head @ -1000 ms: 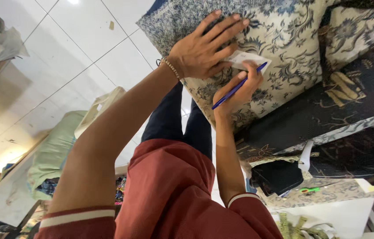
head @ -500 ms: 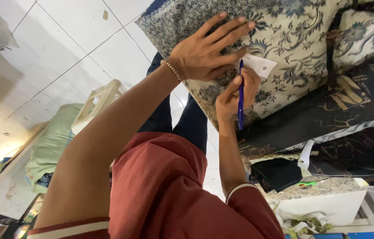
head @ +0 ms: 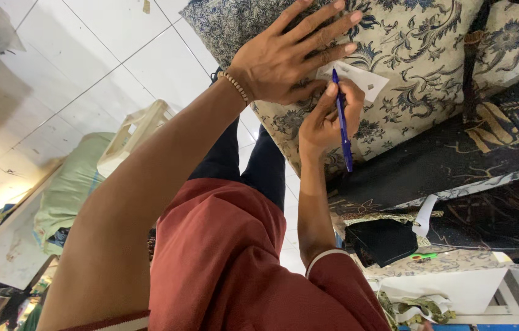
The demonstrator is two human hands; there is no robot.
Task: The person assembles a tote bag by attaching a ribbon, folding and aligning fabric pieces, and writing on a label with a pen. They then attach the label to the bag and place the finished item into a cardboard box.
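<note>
The blue pen [head: 342,119], slanted a second ago, is now held upright in the closed right hand [head: 327,119] — tip on the white paper tag [head: 357,78], pinned to the patterned fabric [head: 419,55] by the flat, open left hand [head: 287,58].

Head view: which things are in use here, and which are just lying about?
In use: left hand flat on patterned fabric; right hand holding blue pen; white paper tag.
Lying about: plastic stool, green bundle, black pouch.
</note>
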